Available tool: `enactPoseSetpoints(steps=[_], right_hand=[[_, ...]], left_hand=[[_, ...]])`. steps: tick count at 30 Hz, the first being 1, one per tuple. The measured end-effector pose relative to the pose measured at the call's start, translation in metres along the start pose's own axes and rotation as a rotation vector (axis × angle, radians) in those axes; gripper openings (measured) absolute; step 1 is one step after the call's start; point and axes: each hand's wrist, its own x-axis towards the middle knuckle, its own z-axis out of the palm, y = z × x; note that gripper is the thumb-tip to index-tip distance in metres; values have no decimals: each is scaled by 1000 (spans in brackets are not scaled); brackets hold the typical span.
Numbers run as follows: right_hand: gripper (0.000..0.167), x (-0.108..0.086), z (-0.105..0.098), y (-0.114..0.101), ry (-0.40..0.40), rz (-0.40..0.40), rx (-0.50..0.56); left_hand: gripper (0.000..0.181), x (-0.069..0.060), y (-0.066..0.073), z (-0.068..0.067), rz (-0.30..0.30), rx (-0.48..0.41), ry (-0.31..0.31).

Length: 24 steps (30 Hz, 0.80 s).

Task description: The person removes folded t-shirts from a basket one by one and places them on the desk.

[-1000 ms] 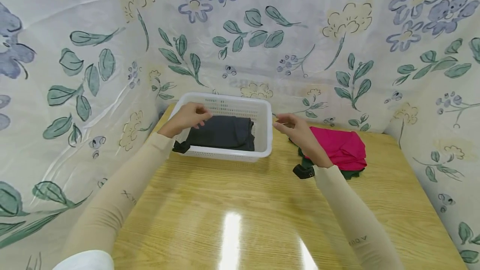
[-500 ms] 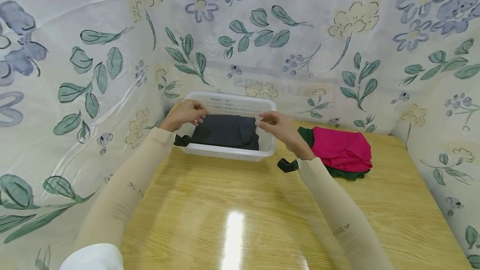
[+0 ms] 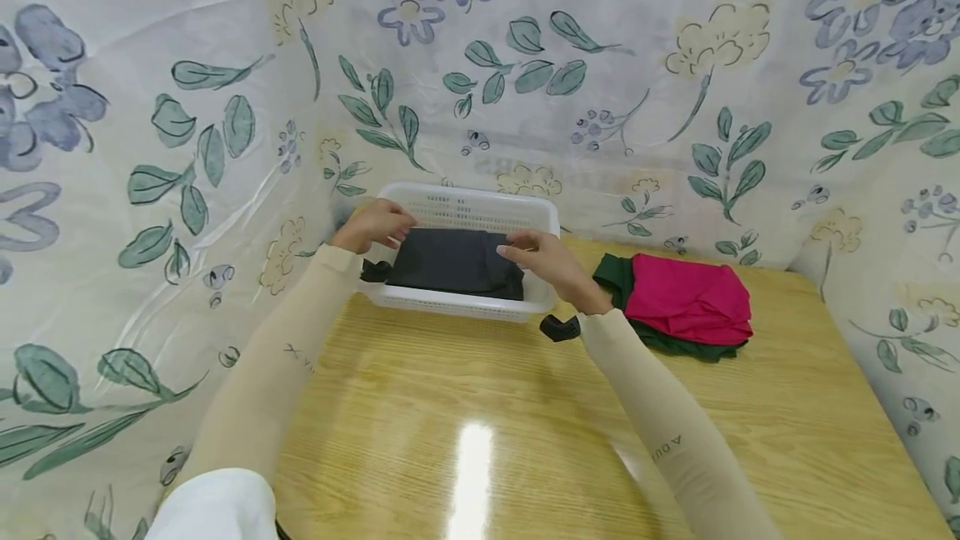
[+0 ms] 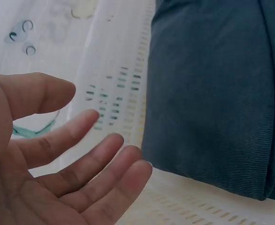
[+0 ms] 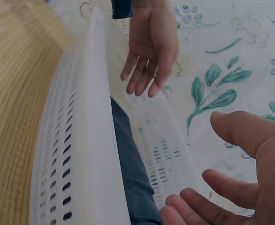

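Note:
A dark folded cloth (image 3: 446, 261) lies in a white plastic basket (image 3: 450, 302); the left wrist view shows the cloth (image 4: 212, 93) in dark blue, with fine ribbing near its lower edge. Over the basket's left end, my left hand (image 3: 377, 226) holds nothing, its fingers loosely bent and apart from the cloth. My right hand (image 3: 551, 263) is over the basket's right end, near the cloth's right edge. In the right wrist view, that hand (image 5: 240, 183) has thumb and fingers spread with nothing between them.
To the right of the basket, a pink folded cloth (image 3: 690, 298) lies on a dark green one (image 3: 615, 275). All stand on a wooden table (image 3: 570, 432). A floral sheet (image 3: 510, 140) hangs behind and at both sides.
My right hand has moved left from beside the pink cloth to over the basket's right end. My left hand has stayed over the left end. The view has shifted slightly.

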Motion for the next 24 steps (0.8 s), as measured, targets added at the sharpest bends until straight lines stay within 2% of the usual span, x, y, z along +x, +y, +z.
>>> enactPoseSetpoints(steps=[3,9,15,19,24], right_hand=[[63,5,3,0,-16,26,7],[73,13,9,-2,-40,108,-15],[84,23,11,-2,-48,147,34],[96,29,12,-3,-32,219,81],[100,32,12,-2,-9,308,181]], left_hand=[[45,5,0,2,-37,5,-16],[47,14,3,6,-118,71,-38],[53,21,4,7,-203,97,-80],[65,23,1,7,-229,126,-109],[71,27,-3,7,-242,126,-129]])
